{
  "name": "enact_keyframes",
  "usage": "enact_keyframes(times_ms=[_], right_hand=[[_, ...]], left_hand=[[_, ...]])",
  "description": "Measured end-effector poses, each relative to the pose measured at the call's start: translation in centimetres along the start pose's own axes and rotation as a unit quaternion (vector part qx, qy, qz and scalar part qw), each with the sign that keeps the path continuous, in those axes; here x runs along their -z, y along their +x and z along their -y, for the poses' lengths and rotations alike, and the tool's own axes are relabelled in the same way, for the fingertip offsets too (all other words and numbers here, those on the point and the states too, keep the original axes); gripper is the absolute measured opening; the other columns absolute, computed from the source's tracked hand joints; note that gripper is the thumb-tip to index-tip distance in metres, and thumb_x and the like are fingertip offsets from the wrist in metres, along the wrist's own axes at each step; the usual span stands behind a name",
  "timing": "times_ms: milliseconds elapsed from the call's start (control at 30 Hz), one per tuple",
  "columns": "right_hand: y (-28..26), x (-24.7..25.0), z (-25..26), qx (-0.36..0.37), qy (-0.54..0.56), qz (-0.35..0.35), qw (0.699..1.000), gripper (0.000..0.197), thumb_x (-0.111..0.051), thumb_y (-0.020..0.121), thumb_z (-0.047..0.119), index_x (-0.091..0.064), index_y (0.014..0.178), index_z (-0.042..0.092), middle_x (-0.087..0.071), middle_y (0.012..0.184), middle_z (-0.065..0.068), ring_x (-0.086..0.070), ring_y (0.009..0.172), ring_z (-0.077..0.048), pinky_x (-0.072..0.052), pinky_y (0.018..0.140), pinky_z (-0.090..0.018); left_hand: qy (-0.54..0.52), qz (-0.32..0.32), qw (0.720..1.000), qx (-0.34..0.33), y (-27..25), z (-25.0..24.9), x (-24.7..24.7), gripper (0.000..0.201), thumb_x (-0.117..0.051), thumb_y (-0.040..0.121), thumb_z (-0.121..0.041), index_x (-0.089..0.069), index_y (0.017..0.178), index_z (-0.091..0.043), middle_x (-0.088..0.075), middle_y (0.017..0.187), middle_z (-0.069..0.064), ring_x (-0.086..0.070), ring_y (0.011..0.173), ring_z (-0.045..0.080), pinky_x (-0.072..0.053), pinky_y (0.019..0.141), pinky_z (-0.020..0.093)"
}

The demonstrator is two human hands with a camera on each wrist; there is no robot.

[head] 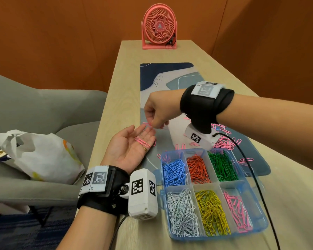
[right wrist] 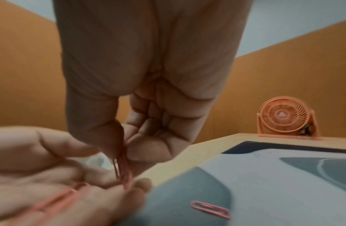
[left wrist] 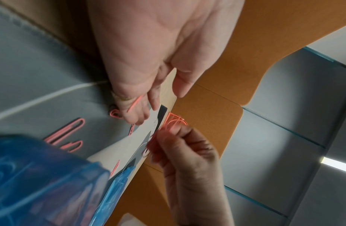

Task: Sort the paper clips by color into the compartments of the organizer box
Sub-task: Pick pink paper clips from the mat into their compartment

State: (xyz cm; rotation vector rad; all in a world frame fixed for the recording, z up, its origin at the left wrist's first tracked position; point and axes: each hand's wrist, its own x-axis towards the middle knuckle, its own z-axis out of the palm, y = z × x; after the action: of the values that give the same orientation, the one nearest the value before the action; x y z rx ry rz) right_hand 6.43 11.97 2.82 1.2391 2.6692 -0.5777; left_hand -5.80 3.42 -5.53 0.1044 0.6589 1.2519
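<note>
One pink clip (head: 147, 124) is pinched in the right hand (head: 156, 112), just above the fingers of the flat, palm-up left hand (head: 129, 146), where more pink clips (head: 142, 142) lie. Lower it onto the palm before letting go, then tip the lot into the box (head: 260, 226), near right compartment; loose pink ones remain on the mat (head: 152, 98).
</note>
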Motion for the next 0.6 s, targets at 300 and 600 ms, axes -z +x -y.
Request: enact_keyframes(times_ms=[300, 600], right_hand=[[0.4, 0.5, 0.3, 0.011, 0.006, 0.015, 1.0, 0.008, -0.064, 0.082, 0.009, -0.07, 0.083, 0.014, -0.07, 0.07, 0.001, -0.063, 0.052, -0.005, -0.048, 0.056, -0.016], [1.1, -2.9, -0.6, 0.066, -0.11, 0.122, 0.984, 0.017, -0.076, 0.077, 0.016, -0.069, 0.092, 0.02, -0.055, 0.067, 0.016, -0.055, 0.071, -0.012, -0.047, 0.071, -0.021]], left_hand=[[-0.029, -0.03, 0.999, -0.03, -0.1, -0.1, -0.1, 0.037, -0.032, 0.102, -0.018, -0.054, 0.116, 0.008, -0.062, 0.105, 0.025, -0.055, 0.116, 0.033, -0.042, 0.091, 0.043], [-0.033, -0.057, 0.996, -0.067, 0.2, -0.4, 0.0, 0.023, -0.037, 0.099, -0.006, -0.057, 0.1, 0.004, -0.06, 0.101, 0.017, -0.054, 0.115, 0.024, -0.043, 0.097, 0.033]])
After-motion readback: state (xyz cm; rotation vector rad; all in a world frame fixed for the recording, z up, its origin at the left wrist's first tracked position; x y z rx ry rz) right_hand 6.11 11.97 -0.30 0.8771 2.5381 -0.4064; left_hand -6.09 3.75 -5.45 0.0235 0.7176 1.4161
